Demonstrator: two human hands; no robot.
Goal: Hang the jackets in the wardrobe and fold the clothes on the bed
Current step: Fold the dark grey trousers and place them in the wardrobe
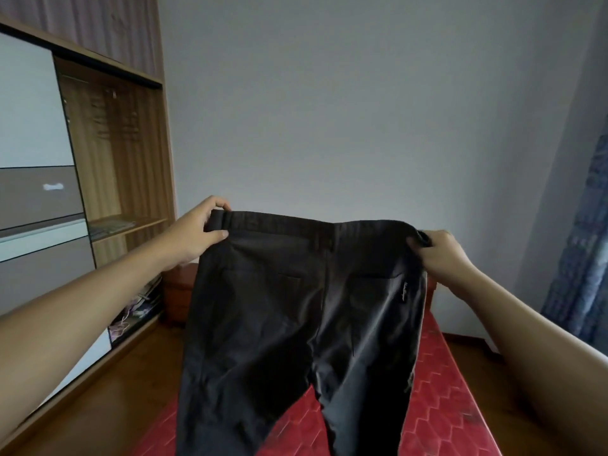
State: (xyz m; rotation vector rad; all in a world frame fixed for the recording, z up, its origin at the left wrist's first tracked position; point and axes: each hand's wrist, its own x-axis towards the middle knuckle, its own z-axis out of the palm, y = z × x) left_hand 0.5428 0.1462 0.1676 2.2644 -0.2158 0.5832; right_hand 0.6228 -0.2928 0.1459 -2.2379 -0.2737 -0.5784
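Head view: a pair of dark, smooth-woven trousers (296, 307) hangs in the air above the bed. The rear pockets face the camera and the waistband is stretched level between both hands. The left hand (197, 232) pinches the left end of the waistband, thumb in front and fingers curled over the top edge. The right hand (441, 255) grips the right end, fingers closed round bunched fabric. The legs drop freely toward the lower edge of the view, in front of the mattress.

Handling, as a judgement: the fabric appears light, soft and limp, with a slight sheen — expect it to slide on itself and hold no shape unsupported. The waistband is the firmest part and the best hold. To fold, bring its two ends together so the legs lie one on the other, then lay the garment flat.

Surface: a bed with a red, hexagon-quilted mattress cover (444, 406).

Room:
- a wooden wardrobe with open shelves (125, 153) to the left
- a plain pale wall (362, 110) ahead
- a blue patterned curtain (585, 241) at the right edge
- a brown wood floor (131, 373) between wardrobe and bed
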